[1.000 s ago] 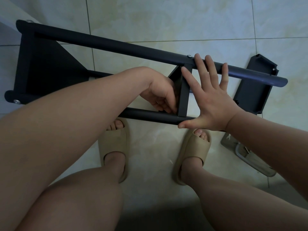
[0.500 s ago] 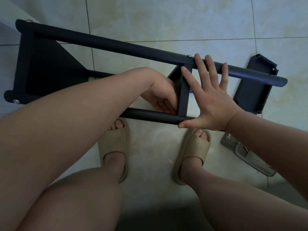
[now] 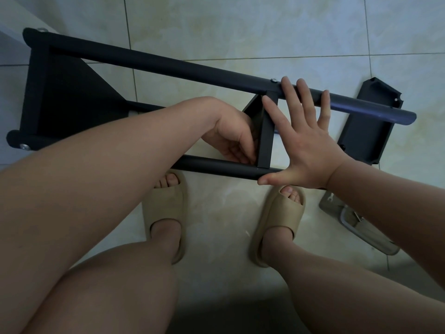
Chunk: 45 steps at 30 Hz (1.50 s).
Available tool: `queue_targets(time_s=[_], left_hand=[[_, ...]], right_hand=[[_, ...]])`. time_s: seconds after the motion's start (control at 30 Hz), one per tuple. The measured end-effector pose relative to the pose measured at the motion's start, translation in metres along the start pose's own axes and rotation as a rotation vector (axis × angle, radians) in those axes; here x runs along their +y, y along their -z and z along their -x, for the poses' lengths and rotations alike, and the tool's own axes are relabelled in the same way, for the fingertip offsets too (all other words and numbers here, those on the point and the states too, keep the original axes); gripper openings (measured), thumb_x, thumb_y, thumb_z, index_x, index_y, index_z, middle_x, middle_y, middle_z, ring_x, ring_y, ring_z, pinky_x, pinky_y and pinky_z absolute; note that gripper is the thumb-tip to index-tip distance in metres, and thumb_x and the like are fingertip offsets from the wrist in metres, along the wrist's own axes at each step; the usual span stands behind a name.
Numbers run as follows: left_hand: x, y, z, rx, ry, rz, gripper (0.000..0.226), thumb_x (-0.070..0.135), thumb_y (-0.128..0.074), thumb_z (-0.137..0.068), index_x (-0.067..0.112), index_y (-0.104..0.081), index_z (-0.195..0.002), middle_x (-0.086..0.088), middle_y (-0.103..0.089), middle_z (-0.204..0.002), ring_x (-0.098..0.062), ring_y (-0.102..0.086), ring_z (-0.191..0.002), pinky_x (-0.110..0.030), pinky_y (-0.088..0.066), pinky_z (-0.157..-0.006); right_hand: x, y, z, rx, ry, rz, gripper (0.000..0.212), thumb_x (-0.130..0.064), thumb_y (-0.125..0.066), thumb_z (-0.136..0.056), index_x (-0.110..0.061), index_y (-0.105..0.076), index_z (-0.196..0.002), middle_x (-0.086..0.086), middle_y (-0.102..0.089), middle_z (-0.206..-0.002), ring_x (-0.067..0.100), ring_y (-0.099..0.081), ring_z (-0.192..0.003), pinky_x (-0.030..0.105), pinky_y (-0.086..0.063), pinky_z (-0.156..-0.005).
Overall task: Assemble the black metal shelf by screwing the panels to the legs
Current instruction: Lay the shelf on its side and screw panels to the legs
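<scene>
The black shelf lies on its side on the tiled floor. Just left of its middle panel, the left hand curls its fingers down by the near leg; whether they hold anything cannot be told. Right of the panel, the right hand lies spread flat, thumb on the near leg, fingertips on the far leg.
</scene>
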<state>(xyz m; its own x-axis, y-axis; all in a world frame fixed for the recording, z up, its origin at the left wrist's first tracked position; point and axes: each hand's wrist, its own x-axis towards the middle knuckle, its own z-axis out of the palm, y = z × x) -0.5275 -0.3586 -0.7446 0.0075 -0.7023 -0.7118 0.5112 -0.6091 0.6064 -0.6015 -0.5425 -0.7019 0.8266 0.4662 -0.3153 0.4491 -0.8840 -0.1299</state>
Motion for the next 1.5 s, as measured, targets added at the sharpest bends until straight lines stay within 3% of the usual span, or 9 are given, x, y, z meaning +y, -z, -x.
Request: queue_targets(time_s=[0.23,0.37,0.5,0.73,1.17,1.33,1.5], left_hand=[[0.0018,0.0015,0.0017,-0.015,0.002,-0.012,0.021,-0.008,-0.06,-0.089,0.007,-0.07,-0.099,-0.008,-0.074,-0.097,-0.02,-0.071,-0.094,-0.035,-0.055,-0.096],[0.0034,0.0032,0.0015,0.054,0.058,-0.145,0.016,0.006,-0.066,-0.09,0.017,-0.073,-0.099,0.002,-0.076,-0.097,-0.013,-0.07,-0.094,-0.033,-0.052,-0.093],[0.0045,0.0022,0.0005,0.06,0.101,-0.175,0.011,0.016,-0.067,-0.089,0.019,-0.075,-0.095,0.001,-0.076,-0.097,-0.016,-0.069,-0.094,-0.034,-0.051,-0.094],[0.0048,-0.0004,-0.0024,0.028,0.073,-0.097,0.008,0.006,-0.064,-0.091,0.01,-0.069,-0.095,-0.001,-0.069,-0.077,-0.013,-0.063,-0.07,-0.028,-0.053,-0.08],[0.0061,-0.0006,-0.0004,0.053,0.07,-0.11,0.03,0.002,-0.063,-0.091,0.001,-0.065,-0.121,-0.008,-0.066,-0.095,-0.014,-0.061,-0.077,-0.03,-0.049,-0.089],[0.0042,-0.0002,-0.0005,0.034,0.034,-0.078,0.025,-0.002,-0.062,-0.091,0.004,-0.066,-0.114,-0.011,-0.066,-0.102,-0.015,-0.063,-0.08,-0.033,-0.05,-0.091],[0.0041,0.0002,0.0004,0.013,0.01,-0.064,0.02,-0.006,-0.06,-0.09,0.006,-0.068,-0.104,-0.007,-0.071,-0.093,-0.015,-0.068,-0.079,-0.031,-0.053,-0.086]], right_hand=[[-0.0004,0.0005,0.0001,0.002,0.001,0.002,0.131,-0.102,-0.03,-0.064,-0.02,-0.002,-0.162,0.021,0.008,-0.167,0.045,0.011,-0.153,0.072,0.011,-0.114],[0.0002,0.0002,0.0,0.001,0.001,0.007,0.131,-0.103,-0.027,-0.064,-0.021,-0.001,-0.162,0.021,0.008,-0.167,0.046,0.011,-0.153,0.072,0.01,-0.114],[0.0005,-0.0009,-0.0002,0.005,0.004,0.01,0.13,-0.103,-0.026,-0.065,-0.02,-0.001,-0.162,0.021,0.008,-0.167,0.045,0.011,-0.153,0.072,0.01,-0.114],[0.0015,-0.0019,-0.0004,0.013,0.008,0.003,0.13,-0.103,-0.027,-0.065,-0.022,0.0,-0.162,0.02,0.009,-0.168,0.045,0.011,-0.153,0.072,0.01,-0.115],[0.002,-0.0018,-0.0005,0.017,0.008,0.001,0.13,-0.103,-0.027,-0.065,-0.021,-0.001,-0.162,0.021,0.008,-0.168,0.045,0.011,-0.153,0.072,0.01,-0.115],[0.0024,-0.0011,-0.0013,0.008,0.006,0.005,0.131,-0.102,-0.031,-0.064,-0.021,-0.001,-0.162,0.021,0.008,-0.167,0.046,0.011,-0.153,0.072,0.01,-0.115],[0.0028,-0.0003,-0.0015,-0.002,0.006,0.001,0.132,-0.101,-0.035,-0.064,-0.021,-0.001,-0.162,0.021,0.01,-0.167,0.045,0.013,-0.153,0.072,0.011,-0.115]])
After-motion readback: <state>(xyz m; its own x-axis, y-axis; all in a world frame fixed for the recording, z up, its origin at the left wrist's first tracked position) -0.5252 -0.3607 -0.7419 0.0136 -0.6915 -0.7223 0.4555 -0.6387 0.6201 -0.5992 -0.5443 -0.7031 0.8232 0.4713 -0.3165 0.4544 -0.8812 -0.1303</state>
